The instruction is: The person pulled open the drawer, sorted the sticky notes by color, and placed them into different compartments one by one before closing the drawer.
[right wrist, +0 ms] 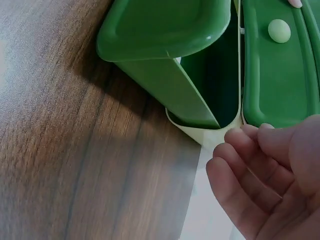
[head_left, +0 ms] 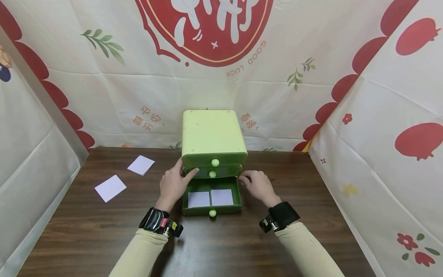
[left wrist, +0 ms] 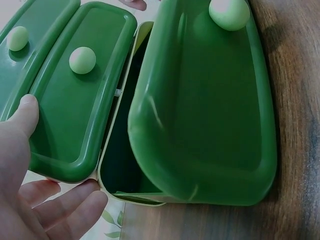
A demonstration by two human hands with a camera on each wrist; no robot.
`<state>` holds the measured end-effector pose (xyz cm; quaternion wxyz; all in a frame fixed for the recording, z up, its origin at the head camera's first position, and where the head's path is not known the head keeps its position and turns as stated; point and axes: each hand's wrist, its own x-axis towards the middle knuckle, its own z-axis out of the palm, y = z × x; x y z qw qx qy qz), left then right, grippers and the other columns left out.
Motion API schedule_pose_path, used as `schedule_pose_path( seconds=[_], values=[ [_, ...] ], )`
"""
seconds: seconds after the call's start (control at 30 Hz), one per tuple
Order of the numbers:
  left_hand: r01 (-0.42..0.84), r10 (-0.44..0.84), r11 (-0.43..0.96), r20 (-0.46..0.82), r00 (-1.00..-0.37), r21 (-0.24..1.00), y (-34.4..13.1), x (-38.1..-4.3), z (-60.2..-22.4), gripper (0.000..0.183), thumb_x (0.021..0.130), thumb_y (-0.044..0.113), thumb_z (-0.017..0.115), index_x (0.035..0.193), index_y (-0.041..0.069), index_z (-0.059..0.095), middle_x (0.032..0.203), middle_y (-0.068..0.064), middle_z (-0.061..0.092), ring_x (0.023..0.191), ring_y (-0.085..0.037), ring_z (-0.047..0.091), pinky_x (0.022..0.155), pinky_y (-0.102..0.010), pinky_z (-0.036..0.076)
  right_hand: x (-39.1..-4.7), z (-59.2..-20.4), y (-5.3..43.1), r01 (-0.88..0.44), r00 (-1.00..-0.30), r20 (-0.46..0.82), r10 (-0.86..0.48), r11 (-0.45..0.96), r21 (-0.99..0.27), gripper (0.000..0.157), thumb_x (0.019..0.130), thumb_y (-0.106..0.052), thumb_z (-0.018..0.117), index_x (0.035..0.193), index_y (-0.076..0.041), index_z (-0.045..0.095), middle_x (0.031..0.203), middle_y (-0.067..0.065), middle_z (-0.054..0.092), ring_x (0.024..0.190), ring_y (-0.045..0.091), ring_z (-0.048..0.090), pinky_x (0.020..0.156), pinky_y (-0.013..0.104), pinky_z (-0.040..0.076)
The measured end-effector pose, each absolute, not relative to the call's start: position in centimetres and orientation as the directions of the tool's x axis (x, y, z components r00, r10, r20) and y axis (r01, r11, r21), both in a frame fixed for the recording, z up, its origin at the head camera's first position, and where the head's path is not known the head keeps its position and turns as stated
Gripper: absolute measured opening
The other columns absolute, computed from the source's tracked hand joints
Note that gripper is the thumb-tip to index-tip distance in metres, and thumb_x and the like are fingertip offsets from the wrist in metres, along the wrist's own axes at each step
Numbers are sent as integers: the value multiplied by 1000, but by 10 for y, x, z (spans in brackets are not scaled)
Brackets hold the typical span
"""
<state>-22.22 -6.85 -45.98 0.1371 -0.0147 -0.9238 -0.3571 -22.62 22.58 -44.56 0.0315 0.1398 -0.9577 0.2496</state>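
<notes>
A green mini drawer cabinet [head_left: 212, 130] with three stacked drawers stands at the table's back edge. Its bottom drawer [head_left: 226, 210] is pulled out and holds two white paper pieces [head_left: 199, 199] side by side, a thin divider between them. The top drawer and the middle drawer [left wrist: 75, 110] sit in the cabinet, each with a pale round knob. My left hand [head_left: 172, 186] rests at the left side, thumb against the middle drawer's front, fingers loose along its side. At the right side, my right hand [head_left: 258, 186] has fingers loosely bent, tips right at the middle drawer's corner.
Two white paper pieces [head_left: 110, 188] lie apart on the brown wooden table [head_left: 304, 231], left of the cabinet. A printed cloth [head_left: 221, 92] hangs close behind the cabinet, and more cloth lines both sides of the table.
</notes>
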Motion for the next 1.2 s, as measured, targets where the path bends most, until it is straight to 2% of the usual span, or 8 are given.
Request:
schedule_pose_path(
  seconds=[0.13,0.37,0.6,0.7,0.8,0.9,1.03,1.2],
  values=[
    [123,-69,750,261,-963,650,-69,-223,-460,49,87,65,59,120,29,53,64,-1,49,52,-18,45,45,-30,28,-228,-444,227,-284,-959,141,-247,814,-507,22,99,-16,57,113,-6,70,90,11,72,59,11,48,59,28,39],
    [150,-24,748,252,-968,647,-75,-224,-458,49,89,62,58,125,30,50,70,-1,54,56,-17,48,47,-30,30,-231,-440,225,-279,-960,159,-229,771,-573,36,104,-16,47,138,-6,53,70,9,58,45,13,37,48,25,32],
    [159,54,746,180,-982,647,-87,-219,-457,67,95,38,60,153,20,31,70,-3,59,51,-14,46,47,-29,32,-235,-437,222,-278,-961,168,-221,748,-603,33,106,-18,39,133,-7,56,63,4,46,46,14,36,51,27,32],
    [133,70,765,124,-990,631,-94,-217,-460,55,96,28,57,148,17,43,71,-9,65,47,-13,44,45,-28,32,-235,-435,221,-284,-959,168,-230,732,-619,35,107,-19,37,136,-7,53,64,4,44,47,14,35,52,27,33],
    [124,80,776,99,-992,618,-103,-218,-465,44,96,25,56,138,13,55,90,-14,74,50,-15,50,47,-29,34,-235,-434,220,-279,-960,168,-225,708,-648,36,107,-19,36,140,-11,49,65,5,43,48,15,35,53,28,33],
    [130,84,797,105,-991,589,-115,-221,-470,38,96,25,56,131,9,62,116,-12,72,69,-21,65,54,-34,44,-235,-432,219,-277,-960,167,-223,686,-673,35,108,-20,34,138,-13,50,67,6,42,49,16,35,54,29,33],
    [98,63,837,83,-995,538,-133,-225,-475,37,97,26,53,128,8,64,120,-13,70,96,-33,70,67,-47,52,-236,-431,217,-280,-958,155,-243,662,-695,33,108,-24,32,133,-15,51,72,6,43,51,16,36,57,30,35],
    [47,36,868,32,-999,494,-152,-230,-476,39,98,25,49,129,7,63,124,-16,68,105,-38,66,74,-52,52,-238,-432,214,-224,-964,77,-255,621,-751,39,108,-31,32,144,-19,42,91,13,51,59,21,41,64,35,39]
  ],
)
